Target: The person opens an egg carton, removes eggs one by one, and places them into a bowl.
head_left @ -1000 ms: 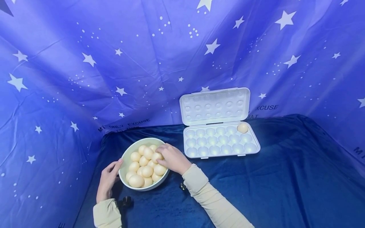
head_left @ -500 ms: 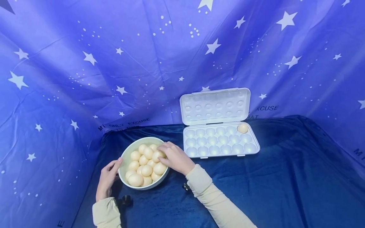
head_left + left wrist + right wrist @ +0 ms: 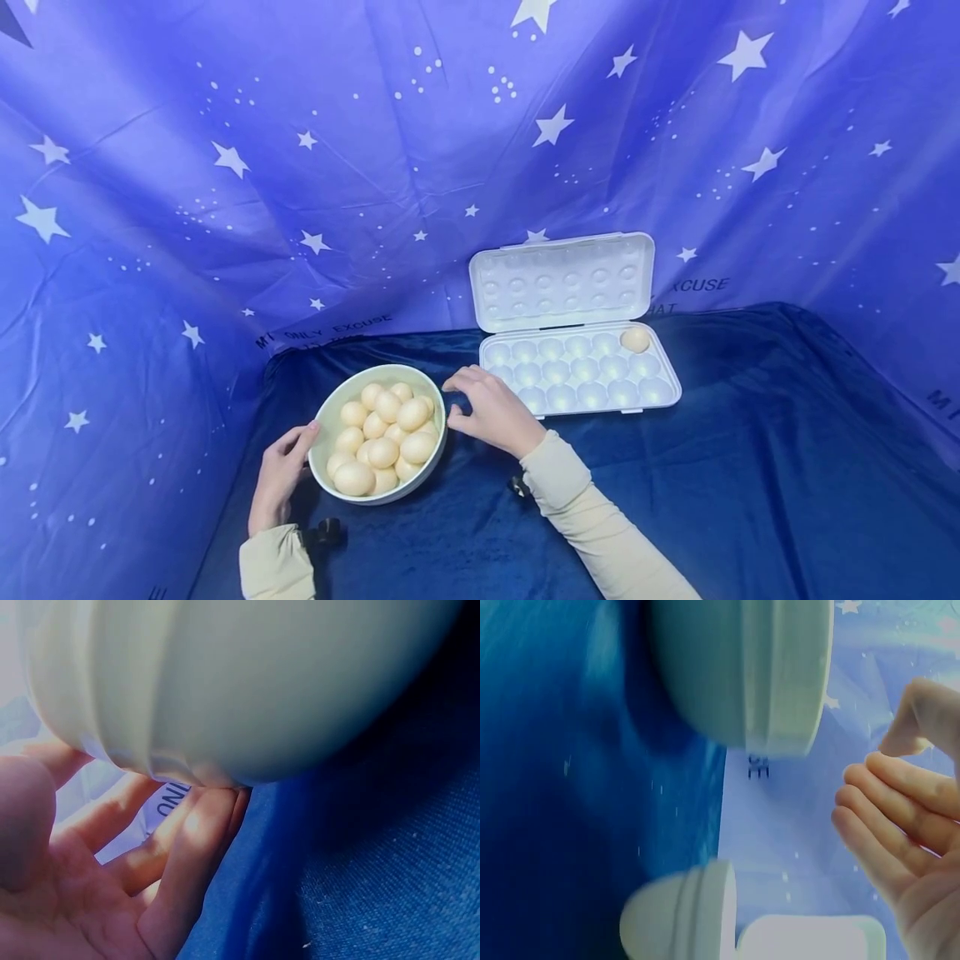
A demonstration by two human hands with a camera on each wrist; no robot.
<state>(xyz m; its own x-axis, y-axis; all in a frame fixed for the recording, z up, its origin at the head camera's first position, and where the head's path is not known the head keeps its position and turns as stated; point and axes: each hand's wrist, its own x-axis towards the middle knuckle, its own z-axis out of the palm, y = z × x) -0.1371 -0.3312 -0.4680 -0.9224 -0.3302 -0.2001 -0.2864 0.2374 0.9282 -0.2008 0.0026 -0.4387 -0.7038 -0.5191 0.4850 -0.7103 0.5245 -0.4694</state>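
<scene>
Several pale eggs (image 3: 383, 452) lie heaped in a light green bowl (image 3: 327, 406) at left of centre in the head view. My left hand (image 3: 279, 475) touches the bowl's left side, its thumb end at the rim. In the left wrist view, fairly straight fingers (image 3: 169, 855) meet the outer wall from outside. Just beyond the opposite rim, my right hand (image 3: 498, 410) is apart from the bowl and holds nothing; its fingers (image 3: 889, 799) are extended in the right wrist view. A white egg box (image 3: 667, 398) stands with its lid (image 3: 562, 315) raised, one egg (image 3: 636, 339) in its far right hollow.
Dark blue cloth (image 3: 720, 492) covers the table. Behind it hangs a blue curtain (image 3: 390, 167) printed with stars. A small black device (image 3: 330, 532) sits by my left wrist, another black piece (image 3: 518, 486) under the right.
My right hand has let go of an egg in the bowl and drawn off to the right, past the rim. The left hand stays at the bowl.
</scene>
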